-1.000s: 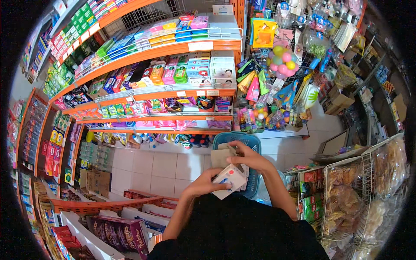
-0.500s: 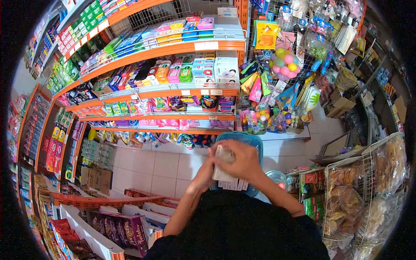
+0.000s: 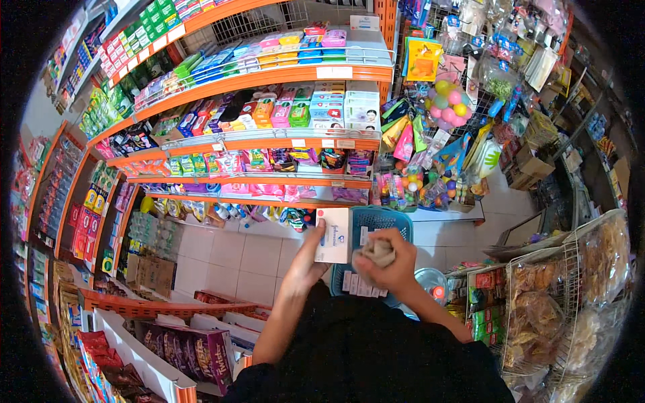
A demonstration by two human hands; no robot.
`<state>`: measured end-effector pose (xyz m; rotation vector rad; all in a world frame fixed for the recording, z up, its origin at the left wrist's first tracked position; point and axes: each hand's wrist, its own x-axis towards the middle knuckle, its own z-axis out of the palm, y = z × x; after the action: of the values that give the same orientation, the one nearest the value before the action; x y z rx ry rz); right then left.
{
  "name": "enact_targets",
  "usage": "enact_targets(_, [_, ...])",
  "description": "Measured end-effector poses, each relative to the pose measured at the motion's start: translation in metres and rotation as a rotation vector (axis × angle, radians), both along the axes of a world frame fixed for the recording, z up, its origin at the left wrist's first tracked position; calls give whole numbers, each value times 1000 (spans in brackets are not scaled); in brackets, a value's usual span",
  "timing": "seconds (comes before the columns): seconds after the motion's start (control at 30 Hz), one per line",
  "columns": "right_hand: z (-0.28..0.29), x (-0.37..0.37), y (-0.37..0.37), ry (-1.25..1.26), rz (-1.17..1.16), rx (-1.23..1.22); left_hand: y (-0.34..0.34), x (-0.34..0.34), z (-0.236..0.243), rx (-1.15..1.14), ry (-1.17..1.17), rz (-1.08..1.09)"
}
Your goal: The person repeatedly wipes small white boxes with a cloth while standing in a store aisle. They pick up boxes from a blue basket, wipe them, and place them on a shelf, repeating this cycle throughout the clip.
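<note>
My left hand (image 3: 306,260) grips a white box (image 3: 334,235) by its left side, with the broad printed face turned up. A crumpled grey-beige cloth (image 3: 378,252) is bunched in the closed fingers of my right hand (image 3: 398,265), just right of the box and apart from it. Below both hands stands a teal plastic basket (image 3: 408,225). Several small white boxes (image 3: 361,285) lie inside, in a row at its near end, and more show between my hands. My right hand and the cloth hide part of the basket's inside.
Ahead rise orange-edged shelves (image 3: 282,144) of packaged soaps and pouches. Hanging toys and balls (image 3: 446,107) fill the rack at the right. A clear round container (image 3: 431,281) is beside the basket. A wire rack (image 3: 543,295) of bagged snacks stands right; purple cartons (image 3: 188,349) sit near left.
My hands have drawn apart; the cloth has come off the box and moved right. The box now lies face up in my left hand, farther left, and more of the basket shows.
</note>
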<state>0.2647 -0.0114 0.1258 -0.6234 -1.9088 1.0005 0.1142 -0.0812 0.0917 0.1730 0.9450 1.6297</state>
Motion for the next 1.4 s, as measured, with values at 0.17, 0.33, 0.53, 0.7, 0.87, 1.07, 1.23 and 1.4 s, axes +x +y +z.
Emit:
enact_targets(0.17, [10,-19,29,-48,-110,360,-9,7,-15,49,237,-257])
enact_targets(0.33, [27,-19,56,176,-242,57,-20,12,-16,162,199,-207])
enact_targets(0.53, [-5,-23,-1,155,38,-135,-17,24,-14,286,-34,-161])
enact_targets(0.7, [-3,-35,12,316,-51,-289,-12,16,-1,118,88,60])
enact_targets(0.87, [-3,-41,3,-67,35,472,-15,15,-3,52,212,-89])
enact_targets(1.07, [11,-59,59,-216,-306,271,-28,6,-3,73,208,-152])
enact_targets(1.23, [-6,-33,55,63,-113,231,-22,-2,-11,-6,113,-42])
enact_targets(1.4, [-2,-28,2,5,61,338,-22,0,-9,-59,233,-130])
